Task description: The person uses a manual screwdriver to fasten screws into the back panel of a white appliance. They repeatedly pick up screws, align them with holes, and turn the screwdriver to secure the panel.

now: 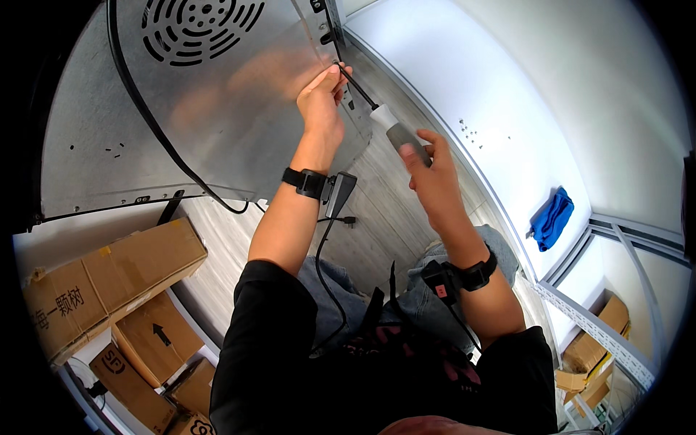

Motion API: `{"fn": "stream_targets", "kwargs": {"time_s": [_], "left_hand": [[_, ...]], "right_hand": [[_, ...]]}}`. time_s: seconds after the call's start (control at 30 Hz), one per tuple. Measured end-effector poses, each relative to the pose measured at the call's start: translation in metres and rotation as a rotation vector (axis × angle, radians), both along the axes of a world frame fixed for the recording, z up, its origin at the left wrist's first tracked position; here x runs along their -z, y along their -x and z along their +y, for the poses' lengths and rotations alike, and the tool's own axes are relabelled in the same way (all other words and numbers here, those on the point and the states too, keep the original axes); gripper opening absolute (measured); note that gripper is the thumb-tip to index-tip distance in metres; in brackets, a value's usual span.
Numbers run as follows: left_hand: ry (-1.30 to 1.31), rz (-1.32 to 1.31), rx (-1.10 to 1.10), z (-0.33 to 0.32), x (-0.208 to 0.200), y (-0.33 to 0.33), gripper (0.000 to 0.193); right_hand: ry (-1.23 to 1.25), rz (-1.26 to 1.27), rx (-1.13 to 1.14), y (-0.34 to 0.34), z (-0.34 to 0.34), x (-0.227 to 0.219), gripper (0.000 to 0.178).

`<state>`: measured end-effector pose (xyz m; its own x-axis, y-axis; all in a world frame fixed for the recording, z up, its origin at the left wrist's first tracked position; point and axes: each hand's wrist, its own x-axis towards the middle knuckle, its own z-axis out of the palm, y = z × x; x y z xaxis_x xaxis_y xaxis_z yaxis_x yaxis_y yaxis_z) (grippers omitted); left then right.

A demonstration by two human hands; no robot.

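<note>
A screwdriver with a grey and white handle and a dark thin shaft slants down from the edge of a large metal appliance panel. My left hand is closed at the panel's right edge, its thumb and fingers pinched round the tip end of the shaft. Whatever the tip meets is hidden by those fingers. Around the handle's lower end, my right hand has its thumb and fingers in a loose grip. Both wrists carry black straps with small devices.
A black cable hangs across the panel. On the white shelf to the right lie several small screws and a blue cloth. Cardboard boxes are stacked at lower left. A plug lies over the wooden floor.
</note>
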<state>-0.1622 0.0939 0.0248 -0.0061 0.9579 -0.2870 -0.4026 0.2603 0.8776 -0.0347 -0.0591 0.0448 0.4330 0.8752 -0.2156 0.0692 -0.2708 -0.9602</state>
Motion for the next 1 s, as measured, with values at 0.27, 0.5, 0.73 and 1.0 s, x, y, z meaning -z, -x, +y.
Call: {"fn": "stream_targets", "kwargs": {"time_s": [0.27, 0.5, 0.73, 1.0], "left_hand": [[-0.011, 0.016, -0.02, -0.001, 0.001, 0.001, 0.018], [-0.029, 0.032, -0.017, 0.0, 0.005, -0.001, 0.019], [-0.048, 0.067, -0.018, -0.008, 0.004, -0.002, 0.022], [-0.068, 0.084, 0.017, -0.012, 0.005, 0.0, 0.023]], "right_hand": [[0.269, 0.32, -0.19, -0.009, 0.002, -0.025, 0.035], [-0.2, -0.153, 0.018, 0.012, 0.003, 0.009, 0.037], [0.212, 0.586, -0.135, -0.014, 0.012, -0.018, 0.036], [0.089, 0.403, -0.084, -0.002, 0.013, -0.021, 0.027]]}}
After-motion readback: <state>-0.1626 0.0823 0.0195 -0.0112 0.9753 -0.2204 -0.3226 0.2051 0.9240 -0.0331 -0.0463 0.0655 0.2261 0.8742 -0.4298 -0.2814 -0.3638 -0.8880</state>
